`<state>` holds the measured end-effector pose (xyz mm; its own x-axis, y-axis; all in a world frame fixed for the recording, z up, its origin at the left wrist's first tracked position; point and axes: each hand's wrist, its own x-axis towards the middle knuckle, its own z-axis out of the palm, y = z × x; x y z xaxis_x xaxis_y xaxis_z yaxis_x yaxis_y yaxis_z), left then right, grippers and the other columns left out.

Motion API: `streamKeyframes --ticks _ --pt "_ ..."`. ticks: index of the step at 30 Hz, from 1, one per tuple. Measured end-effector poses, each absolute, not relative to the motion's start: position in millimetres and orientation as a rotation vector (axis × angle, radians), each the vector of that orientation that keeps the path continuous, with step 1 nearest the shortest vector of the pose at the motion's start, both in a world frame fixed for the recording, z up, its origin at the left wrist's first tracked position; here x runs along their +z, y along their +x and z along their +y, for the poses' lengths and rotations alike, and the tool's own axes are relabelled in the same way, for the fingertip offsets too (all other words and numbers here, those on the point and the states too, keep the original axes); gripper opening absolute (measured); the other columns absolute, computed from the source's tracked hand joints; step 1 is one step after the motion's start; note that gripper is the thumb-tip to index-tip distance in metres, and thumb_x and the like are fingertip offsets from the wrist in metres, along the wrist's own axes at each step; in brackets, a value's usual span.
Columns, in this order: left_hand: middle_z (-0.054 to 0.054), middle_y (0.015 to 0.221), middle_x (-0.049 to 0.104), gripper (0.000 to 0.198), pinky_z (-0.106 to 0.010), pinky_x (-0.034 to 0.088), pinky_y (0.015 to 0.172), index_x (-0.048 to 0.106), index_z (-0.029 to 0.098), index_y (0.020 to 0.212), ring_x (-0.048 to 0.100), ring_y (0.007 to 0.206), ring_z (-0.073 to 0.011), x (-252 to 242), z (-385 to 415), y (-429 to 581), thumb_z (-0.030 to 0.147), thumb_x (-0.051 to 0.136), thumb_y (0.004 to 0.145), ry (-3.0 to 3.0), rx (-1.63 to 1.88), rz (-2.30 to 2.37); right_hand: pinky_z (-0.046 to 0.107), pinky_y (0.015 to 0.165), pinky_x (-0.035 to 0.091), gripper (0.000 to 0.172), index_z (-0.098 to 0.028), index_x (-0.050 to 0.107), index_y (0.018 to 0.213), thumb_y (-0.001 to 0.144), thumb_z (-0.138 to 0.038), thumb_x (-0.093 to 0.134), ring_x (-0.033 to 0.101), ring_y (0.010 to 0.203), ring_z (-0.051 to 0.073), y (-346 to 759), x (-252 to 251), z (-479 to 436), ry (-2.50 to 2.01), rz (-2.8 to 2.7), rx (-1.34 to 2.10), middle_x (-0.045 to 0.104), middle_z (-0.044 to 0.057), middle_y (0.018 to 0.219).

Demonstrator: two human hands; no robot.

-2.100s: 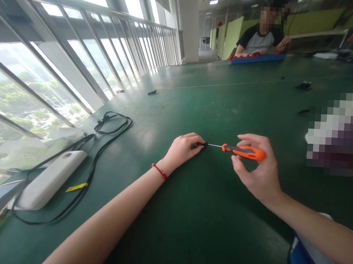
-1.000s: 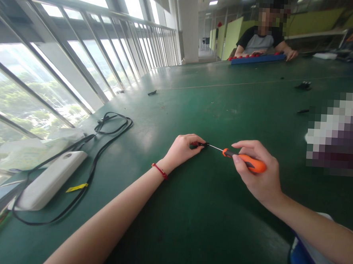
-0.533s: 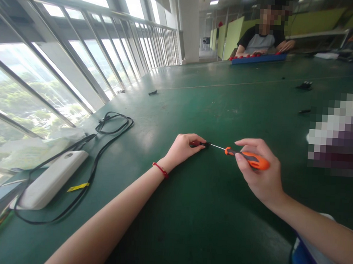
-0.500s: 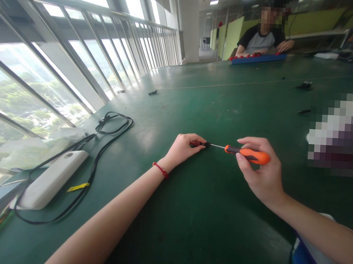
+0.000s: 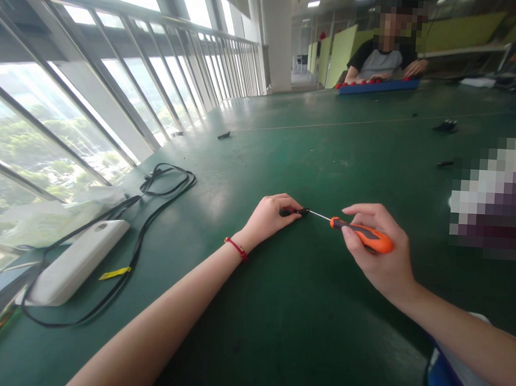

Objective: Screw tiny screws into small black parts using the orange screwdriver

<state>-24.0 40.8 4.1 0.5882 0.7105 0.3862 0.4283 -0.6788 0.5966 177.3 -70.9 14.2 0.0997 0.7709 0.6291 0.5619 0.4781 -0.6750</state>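
Note:
Just right of the middle of the view, my left hand (image 5: 270, 218) pinches a small black piece (image 5: 301, 211) between thumb and fingers, low over the green table (image 5: 251, 309). Most of that piece is hidden by the fingers, so its kind does not show. My right hand (image 5: 383, 247) is closed loosely on the orange and dark grey handle of a screwdriver (image 5: 362, 234). The thin metal shaft points left, slightly upward in the view, and its tip meets the right end of the black piece. A red cord bracelet (image 5: 236, 249) circles my left wrist.
At left lie a white power strip (image 5: 76, 266) and a looped black cable (image 5: 139, 232) with a yellow tag, beside the railing (image 5: 133, 19). Small black parts (image 5: 445, 126) are scattered farther off. Across the table, a person (image 5: 386, 61) sits behind a blue tray (image 5: 378, 88) holding red pieces.
The screwdriver's handle end has dipped lower, so the shaft slants more. My right thumb and fingers have shifted slightly on the handle. My left hand has barely moved.

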Motion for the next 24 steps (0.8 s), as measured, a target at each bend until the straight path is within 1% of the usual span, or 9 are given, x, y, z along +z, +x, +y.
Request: streamKeyframes --ticks 4,5,10,14,16,18,20,22,24 --pt "-0.005 0.094 0.07 0.012 -0.026 0.054 0.076 0.073 0.017 0.09 0.066 0.08 -0.0143 3.5 40.6 -23.6 0.018 0.063 0.082 2.364 0.857 0.878 0.032 0.064 0.05 0.039 -0.024 0.051 0.113 0.077 -0.019 0.065 0.056 0.065 0.016 177.7 12.5 -68.6 -1.091 -1.519 0.239 0.056 -0.002 0.075" --pt "-0.005 0.094 0.07 0.013 -0.026 0.054 0.077 0.073 0.017 0.09 0.066 0.081 -0.0143 3.4 40.6 -23.6 0.018 0.063 0.082 2.367 0.854 0.872 0.032 0.063 0.05 0.04 -0.024 0.051 0.113 0.076 -0.019 0.066 0.055 0.064 0.016 177.7 12.6 -68.8 -1.103 -1.516 0.246 0.054 -0.002 0.074" --pt "-0.004 0.096 0.07 0.015 -0.026 0.054 0.078 0.072 0.018 0.092 0.065 0.08 -0.014 3.8 39.6 -24.1 0.018 0.062 0.082 2.413 0.823 0.896 0.031 0.06 0.046 0.008 -0.025 0.06 0.088 0.081 -0.025 0.064 0.056 0.057 0.016 176.9 15.2 -72.2 -1.228 -1.611 0.209 0.057 -0.004 0.058" --pt "-0.002 0.099 0.071 0.015 -0.027 0.053 0.08 0.072 0.02 0.093 0.066 0.084 -0.0147 5.0 37.4 -24.3 0.019 0.06 0.083 2.469 0.816 0.932 0.033 0.067 0.05 0.026 -0.025 0.058 0.101 0.077 -0.021 0.066 0.062 0.072 0.019 177.1 15.0 -71.6 -1.148 -1.561 0.11 0.062 0.001 0.079" --pt "-0.002 0.1 0.071 0.016 -0.027 0.053 0.082 0.072 0.021 0.093 0.066 0.084 -0.015 5.7 36.4 -24.2 0.018 0.059 0.083 2.486 0.819 0.937 0.034 0.068 0.05 0.032 -0.024 0.055 0.106 0.076 -0.02 0.066 0.06 0.07 0.018 177.4 15.0 -71.0 -1.135 -1.551 0.114 0.059 0.0 0.078" --pt "-0.002 0.1 0.071 0.016 -0.027 0.053 0.083 0.072 0.021 0.093 0.066 0.085 -0.0151 6.0 35.7 -24.1 0.018 0.059 0.084 2.49 0.821 0.923 0.033 0.064 0.048 0.025 -0.025 0.057 0.102 0.078 -0.022 0.065 0.057 0.06 0.016 177.4 15.7 -71.5 -1.169 -1.594 0.156 0.055 -0.004 0.066" --pt "-0.002 0.101 0.07 0.017 -0.027 0.053 0.083 0.072 0.02 0.094 0.066 0.085 -0.0151 6.1 35.4 -24.1 0.018 0.058 0.084 2.487 0.825 0.905 0.032 0.06 0.046 0.011 -0.025 0.059 0.091 0.081 -0.024 0.063 0.056 0.055 0.015 177.2 16.6 -72.6 -1.199 -1.648 0.171 0.055 -0.005 0.058" --pt "-0.002 0.101 0.07 0.017 -0.027 0.053 0.083 0.072 0.02 0.094 0.066 0.085 -0.0151 5.8 35.3 -24.1 0.017 0.058 0.084 2.489 0.822 0.894 0.032 0.061 0.047 0.006 -0.025 0.06 0.086 0.082 -0.024 0.063 0.06 0.061 0.016 177.0 16.5 -73.0 -1.194 -1.654 0.141 0.062 -0.002 0.066" --pt "-0.002 0.102 0.07 0.017 -0.027 0.053 0.082 0.071 0.02 0.094 0.066 0.085 -0.0149 5.4 35.4 -24.2 0.018 0.058 0.084 2.489 0.815 0.894 0.032 0.065 0.049 0.016 -0.025 0.06 0.093 0.079 -0.021 0.065 0.062 0.072 0.018 177.4 15.3 -72.0 -1.158 -1.61 0.097 0.066 0.001 0.082"
